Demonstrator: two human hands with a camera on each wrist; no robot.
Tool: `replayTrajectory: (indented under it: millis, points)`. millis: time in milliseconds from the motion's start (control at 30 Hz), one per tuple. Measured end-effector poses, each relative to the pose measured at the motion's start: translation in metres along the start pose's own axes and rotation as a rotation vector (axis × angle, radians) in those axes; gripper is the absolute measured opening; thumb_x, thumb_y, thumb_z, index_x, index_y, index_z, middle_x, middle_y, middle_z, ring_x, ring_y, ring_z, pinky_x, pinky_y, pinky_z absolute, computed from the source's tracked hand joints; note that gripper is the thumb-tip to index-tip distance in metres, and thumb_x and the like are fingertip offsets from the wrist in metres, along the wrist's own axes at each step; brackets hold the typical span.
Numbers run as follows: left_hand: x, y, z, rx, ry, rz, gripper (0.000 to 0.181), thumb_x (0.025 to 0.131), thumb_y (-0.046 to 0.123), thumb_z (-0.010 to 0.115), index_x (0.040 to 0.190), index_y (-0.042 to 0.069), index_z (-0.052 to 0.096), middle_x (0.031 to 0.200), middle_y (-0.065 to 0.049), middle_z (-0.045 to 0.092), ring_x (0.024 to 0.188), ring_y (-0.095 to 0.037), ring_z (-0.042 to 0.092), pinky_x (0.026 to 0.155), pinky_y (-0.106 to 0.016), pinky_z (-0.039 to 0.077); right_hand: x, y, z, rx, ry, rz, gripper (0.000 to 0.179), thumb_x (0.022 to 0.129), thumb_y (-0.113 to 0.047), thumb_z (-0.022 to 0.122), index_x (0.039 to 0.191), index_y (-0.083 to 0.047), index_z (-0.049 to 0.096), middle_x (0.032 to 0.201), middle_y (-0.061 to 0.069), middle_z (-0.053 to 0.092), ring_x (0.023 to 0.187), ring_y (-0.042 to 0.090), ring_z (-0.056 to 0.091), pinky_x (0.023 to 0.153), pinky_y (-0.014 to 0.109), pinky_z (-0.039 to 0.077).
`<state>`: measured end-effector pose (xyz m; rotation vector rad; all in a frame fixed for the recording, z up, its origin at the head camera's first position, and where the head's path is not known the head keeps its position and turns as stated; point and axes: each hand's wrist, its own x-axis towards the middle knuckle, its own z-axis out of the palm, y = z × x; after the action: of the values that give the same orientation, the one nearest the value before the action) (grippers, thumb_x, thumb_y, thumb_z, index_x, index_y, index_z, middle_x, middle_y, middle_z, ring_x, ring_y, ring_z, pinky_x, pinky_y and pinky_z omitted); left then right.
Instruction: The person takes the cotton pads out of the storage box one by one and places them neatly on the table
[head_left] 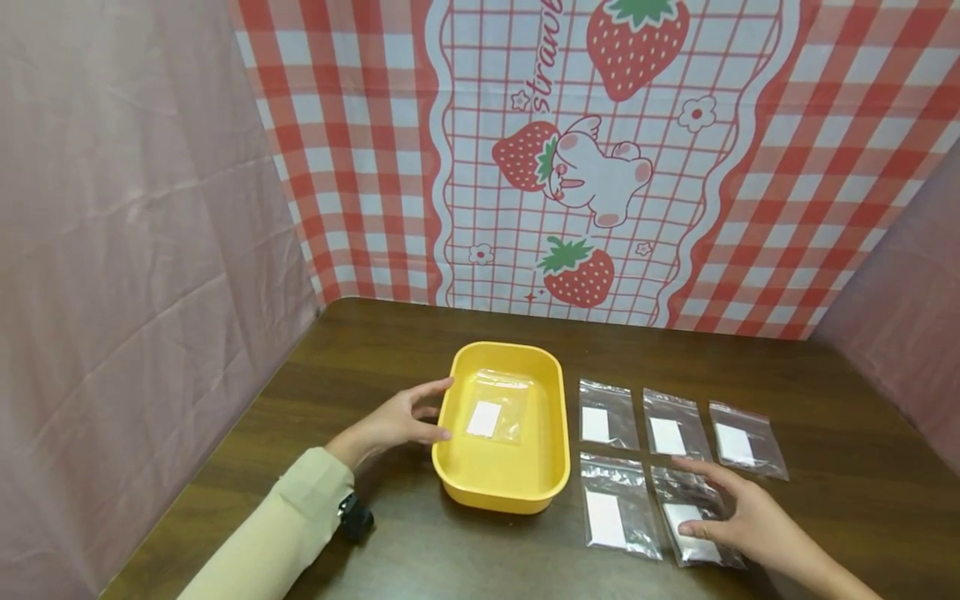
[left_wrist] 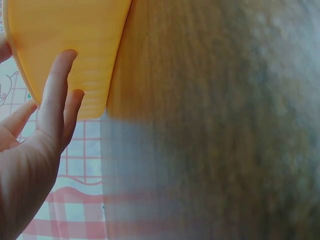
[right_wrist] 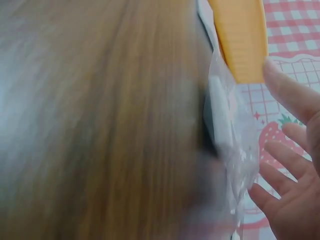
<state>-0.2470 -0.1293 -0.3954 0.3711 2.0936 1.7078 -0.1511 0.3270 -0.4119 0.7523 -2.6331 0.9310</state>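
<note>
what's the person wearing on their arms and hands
The left arm wears a long beige sleeve reaching the wrist, with a small black device strapped at the cuff. The left hand is bare, with no glove or ring visible. The right hand and its forearm are bare too, with no sleeve in view.

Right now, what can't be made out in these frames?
- Head view: the right hand covers part of the near-right bag; print on its white label is too small to read.
- Left wrist view: the yellow tray is cut off by the edge.
- Right wrist view: table blurred.
</note>
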Motion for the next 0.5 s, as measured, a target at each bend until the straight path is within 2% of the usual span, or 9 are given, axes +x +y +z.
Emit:
replayTrajectory:
  millis: [167,300,400,500]
  points:
    - [0.000,0.000,0.000,0.002,0.002,-0.008,0.078,0.079,0.004,0.073,0.145,0.014,0.033,0.145,-0.012,0.033,0.120,-0.032,0.046,0.080,-0.038,0.052,0.009,-0.007,0.004,0.061,0.063,0.064,0.066,0.064,-0.014,0.085,0.122,0.000,0.056,0.119,0.013,0.060,0.108,-0.005,0.047,0.086,0.004,0.034]
    - [0.001,0.000,-0.001,0.014,0.007,-0.011,0.078,0.079,0.006,0.074,0.145,0.015,0.033,0.146,-0.012,0.032,0.120,-0.032,0.045,0.080,-0.037,0.052,0.015,-0.014,0.006,0.049,0.071,0.161,0.066,0.069,-0.020,0.082,0.125,-0.001,0.054,0.121,0.017,0.058,0.107,0.018,0.056,0.084,0.005,0.037]
    - [0.001,-0.001,-0.001,0.011,0.007,-0.011,0.078,0.079,0.006,0.074,0.145,0.015,0.033,0.145,-0.012,0.033,0.120,-0.032,0.045,0.079,-0.037,0.052,0.021,-0.019,0.007,0.066,0.075,0.222,0.065,0.072,-0.021,0.080,0.127,-0.001,0.052,0.123,0.017,0.057,0.105,0.035,0.055,0.082,0.010,0.042]
    - [0.001,-0.001,-0.001,0.002,0.003,-0.007,0.078,0.079,0.005,0.073,0.146,0.013,0.032,0.145,-0.013,0.033,0.120,-0.033,0.046,0.079,-0.038,0.052,0.028,-0.023,0.011,0.140,0.082,0.267,0.063,0.075,-0.019,0.079,0.128,0.000,0.050,0.124,0.021,0.055,0.105,0.041,0.054,0.078,0.019,0.048]
